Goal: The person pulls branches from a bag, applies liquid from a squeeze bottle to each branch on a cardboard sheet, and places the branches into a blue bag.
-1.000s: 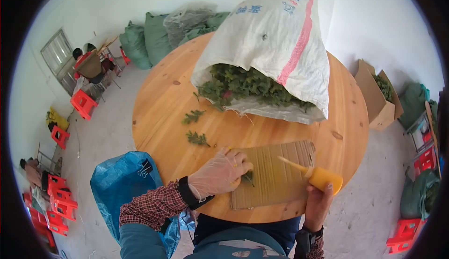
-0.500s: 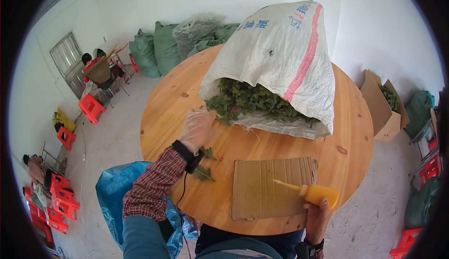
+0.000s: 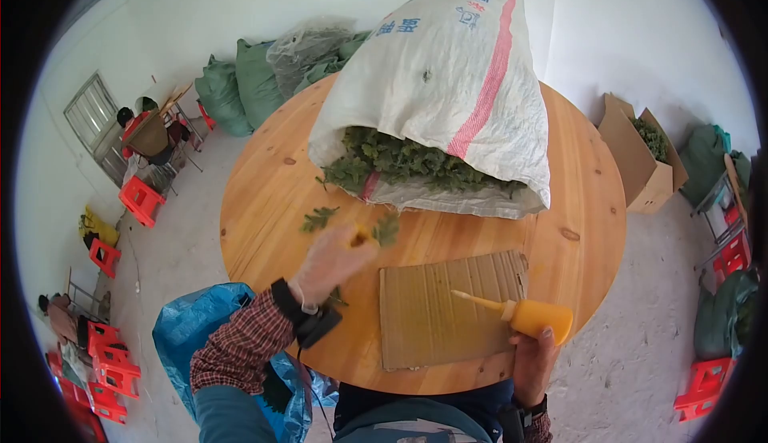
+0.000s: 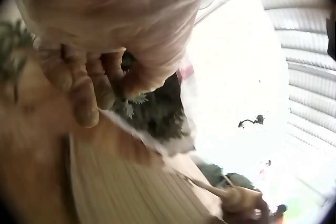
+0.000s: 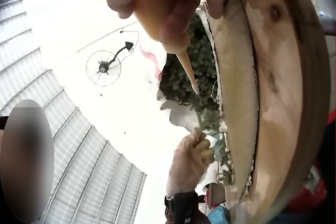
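In the head view the gloved left hand pinches a small green sprig above the table, left of the cardboard sheet. A loose sprig lies just beyond that hand, and another is partly hidden under the wrist. The right hand grips a yellow squeeze bottle, its nozzle pointing left over the cardboard. In the right wrist view the bottle is held in curled fingers, with the left hand and its sprig beyond the nozzle.
A white woven sack full of greenery lies at the back of the round wooden table. A blue bag hangs at the near left. Cardboard box, red stools and green sacks stand around the room.
The left hand went from the cardboard to near the sack's mouth, then came back toward the cardboard with a sprig pinched. The right hand keeps its grip on the bottle above the cardboard.
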`<state>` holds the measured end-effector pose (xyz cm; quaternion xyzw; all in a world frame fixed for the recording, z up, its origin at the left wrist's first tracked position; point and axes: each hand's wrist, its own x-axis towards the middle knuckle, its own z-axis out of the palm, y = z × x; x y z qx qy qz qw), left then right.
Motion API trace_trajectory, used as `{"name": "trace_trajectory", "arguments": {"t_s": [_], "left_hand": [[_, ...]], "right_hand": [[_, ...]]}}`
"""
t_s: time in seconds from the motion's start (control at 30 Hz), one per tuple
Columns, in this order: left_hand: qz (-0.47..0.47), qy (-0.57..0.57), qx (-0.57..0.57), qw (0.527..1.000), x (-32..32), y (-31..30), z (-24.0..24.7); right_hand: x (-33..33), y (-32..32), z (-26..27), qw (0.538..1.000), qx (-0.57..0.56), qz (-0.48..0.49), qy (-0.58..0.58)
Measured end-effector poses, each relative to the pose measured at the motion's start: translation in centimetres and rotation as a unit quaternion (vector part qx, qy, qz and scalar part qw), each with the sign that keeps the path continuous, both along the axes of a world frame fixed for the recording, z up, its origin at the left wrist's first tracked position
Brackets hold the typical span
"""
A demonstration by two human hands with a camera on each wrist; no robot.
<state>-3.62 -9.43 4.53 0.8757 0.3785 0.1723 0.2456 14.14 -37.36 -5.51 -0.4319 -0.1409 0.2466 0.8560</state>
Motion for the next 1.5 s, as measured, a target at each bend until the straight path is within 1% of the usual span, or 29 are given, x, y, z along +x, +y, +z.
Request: {"name": "trace_trajectory", "arguments": {"t_s": [0.03, 0.07, 0.1, 0.17, 0.2, 0.23, 0.27, 0.3, 0.33, 0.43, 0.47, 0.5, 0.53, 0.57, 0.7, 0.8, 0.9, 0.93, 1.03, 1.2, 1.3, 1.43, 1.5], "left_hand": [[-0.018, -0.037, -0.161, 0.986, 0.0, -2.0, 0.1], [-0.035, -0.073, -0.318, 0.945, -0.2, -3.6, -0.2], [-0.035, -0.071, -0.322, 0.943, -0.7, -5.0, -1.2], [-0.027, -0.033, -0.479, 0.877, -1.3, -7.4, -2.5], [-0.027, -0.032, -0.483, 0.875, -1.5, -7.6, -2.7], [-0.089, 0.036, -0.366, 0.926, -1.9, -7.7, -2.7], [-0.149, 0.103, -0.239, 0.954, -2.3, -7.7, -2.1], [-0.206, 0.168, -0.107, 0.958, -2.5, -7.8, -1.5], [-0.205, 0.170, -0.109, 0.958, -2.4, -7.9, -0.6], [-0.140, 0.287, 0.034, 0.947, -2.2, -7.8, 1.9], [-0.139, 0.288, 0.032, 0.947, -2.4, -7.9, 1.5], [-0.176, 0.237, 0.113, 0.949, -2.9, -8.0, 0.6], [-0.211, 0.184, 0.193, 0.941, -3.3, -8.0, -0.4], [-0.244, 0.128, 0.271, 0.922, -3.7, -8.2, -1.2], [-0.273, 0.158, 0.278, 0.907, -3.7, -9.9, -3.3], [-0.263, 0.155, 0.279, 0.910, -3.7, -10.1, -4.2], [-0.253, 0.149, 0.265, 0.919, -3.6, -10.3, -4.8], [-0.244, 0.144, 0.252, 0.925, -3.6, -10.3, -5.0], [-0.228, 0.145, 0.233, 0.934, -3.8, -10.4, -5.0], [-0.216, 0.164, 0.228, 0.935, -3.9, -10.4, -4.4], [-0.218, 0.166, 0.235, 0.933, -3.8, -10.4, -4.5], [-0.220, 0.165, 0.247, 0.929, -3.7, -10.3, -4.5], [-0.221, 0.167, 0.245, 0.929, -3.8, -10.3, -4.5]], "right_hand": [[0.1, -0.1, -0.2, 1.000, 0.004, -0.004, -0.003], [0.1, -0.1, -0.3, 1.000, 0.007, -0.007, -0.006], [0.0, -0.2, -0.3, 1.000, 0.009, -0.011, -0.009], [0.1, -0.3, -0.7, 1.000, 0.005, -0.012, -0.010], [0.1, -0.4, -0.8, 1.000, 0.007, -0.012, -0.014], [0.2, -0.5, -0.8, 1.000, 0.009, -0.011, -0.016], [0.2, -0.5, -0.8, 1.000, 0.006, -0.011, -0.013], [0.2, -0.5, -0.8, 1.000, 0.006, -0.009, -0.013], [0.2, -0.5, -0.8, 1.000, 0.008, -0.007, -0.013], [0.2, -0.6, -1.0, 1.000, 0.005, -0.001, -0.015], [0.2, -0.7, -1.0, 1.000, 0.002, 0.000, -0.020], [0.1, -0.6, -1.0, 1.000, -0.001, 0.000, -0.025], [0.1, -0.6, -0.8, 1.000, -0.001, 0.000, -0.024], [-0.1, -0.7, -0.6, 0.999, -0.004, 0.007, -0.036], [-0.8, -1.3, -0.9, 0.998, -0.022, 0.017, -0.062], [-1.5, -2.1, -1.3, 0.997, -0.043, 0.008, -0.070], [-2.2, -2.8, -0.5, 0.984, -0.086, 0.092, -0.125], [-2.3, -2.8, -0.6, 0.984, -0.089, 0.092, -0.125], [-2.6, -2.7, -1.4, 0.958, -0.142, 0.048, -0.245], [-3.7, -2.2, -0.7, 0.959, -0.130, 0.050, -0.245], [-3.8, -1.8, -0.1, 0.930, -0.126, 0.043, -0.344], [-4.2, -1.0, 0.3, 0.943, -0.114, 0.067, -0.305], [-4.1, -0.9, 0.3, 0.937, -0.118, 0.065, -0.322]]}}
